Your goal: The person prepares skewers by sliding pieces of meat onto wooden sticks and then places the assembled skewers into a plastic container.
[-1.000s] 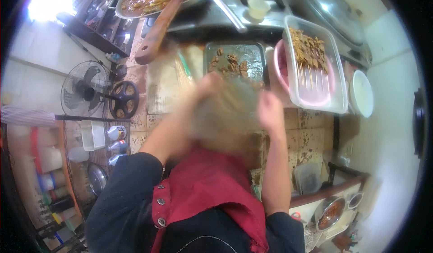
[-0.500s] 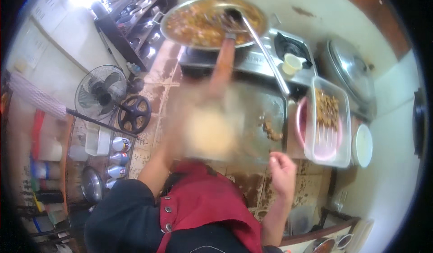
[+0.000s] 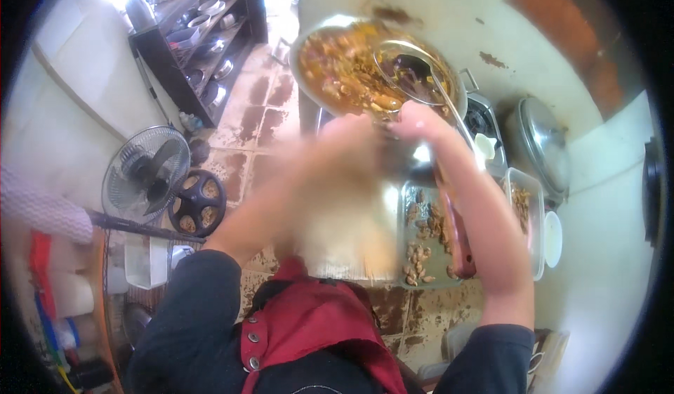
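Both my arms reach forward to the near rim of a wide pan [image 3: 344, 64] filled with orange-brown food. My left hand [image 3: 349, 125] is partly blurred; its fingers look closed at the rim. Close beside it, my right hand [image 3: 415, 121] is closed with bent fingers. What either hand holds is too small and blurred to make out. A wire skimmer [image 3: 382, 60] rests in the pan, its long metal handle slanting behind my right forearm. Under that forearm, a wooden-handled utensil [image 3: 458, 243] lies across a tray [image 3: 402, 218] with several brown pieces.
A pale blurred shape [image 3: 347, 243] lies below my forearms. At right stand a clear plastic container [image 3: 539, 236] of brown pieces, a white bowl [image 3: 554, 239] and a large lidded pot [image 3: 540, 145]. A fan [image 3: 144, 173] and dark shelves [image 3: 165, 64] are at left.
Both my hands have moved forward to the pan's rim, the right from beside the tray. The wooden-handled utensil has gone from the pan to the tray. The view has shifted, and more brown pieces show.
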`<state>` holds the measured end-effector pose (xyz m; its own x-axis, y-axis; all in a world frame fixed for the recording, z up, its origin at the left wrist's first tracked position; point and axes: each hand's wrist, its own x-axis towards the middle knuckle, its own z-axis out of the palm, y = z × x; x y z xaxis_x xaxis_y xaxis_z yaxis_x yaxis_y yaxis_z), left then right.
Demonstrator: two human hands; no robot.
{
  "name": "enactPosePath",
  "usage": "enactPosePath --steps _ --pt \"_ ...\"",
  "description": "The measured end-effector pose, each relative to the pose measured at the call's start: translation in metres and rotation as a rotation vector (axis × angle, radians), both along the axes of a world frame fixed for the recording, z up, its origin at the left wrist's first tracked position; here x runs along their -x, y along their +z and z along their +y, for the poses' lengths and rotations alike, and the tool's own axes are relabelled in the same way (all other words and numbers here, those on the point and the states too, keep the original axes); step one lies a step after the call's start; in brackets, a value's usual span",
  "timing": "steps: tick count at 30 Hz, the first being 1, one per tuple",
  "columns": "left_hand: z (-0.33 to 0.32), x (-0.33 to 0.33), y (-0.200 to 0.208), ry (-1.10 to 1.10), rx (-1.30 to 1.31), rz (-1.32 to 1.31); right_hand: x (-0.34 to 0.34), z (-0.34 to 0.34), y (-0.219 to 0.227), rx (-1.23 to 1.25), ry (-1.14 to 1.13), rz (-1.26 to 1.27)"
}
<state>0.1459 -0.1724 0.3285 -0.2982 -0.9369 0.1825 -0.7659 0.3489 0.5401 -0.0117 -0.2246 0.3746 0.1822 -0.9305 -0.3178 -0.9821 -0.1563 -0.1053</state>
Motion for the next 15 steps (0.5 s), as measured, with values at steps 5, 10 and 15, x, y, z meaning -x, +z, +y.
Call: enactPosePath --steps 5,10,15 --pt "-0.026 -0.026 -0.013 0.062 0.031 0.117 -0.015 -0.007 -0.016 0.024 -0.009 0.119" --pt "-0.075 -0.075 -0.003 0.113 0.162 0.243 -0.010 -0.009 0.013 0.170 -0.188 0.083" --pt "-0.091 -0.073 0.010 0.007 0.153 0.177 -0.018 -0.015 0.024 0.111 -0.242 0.115"
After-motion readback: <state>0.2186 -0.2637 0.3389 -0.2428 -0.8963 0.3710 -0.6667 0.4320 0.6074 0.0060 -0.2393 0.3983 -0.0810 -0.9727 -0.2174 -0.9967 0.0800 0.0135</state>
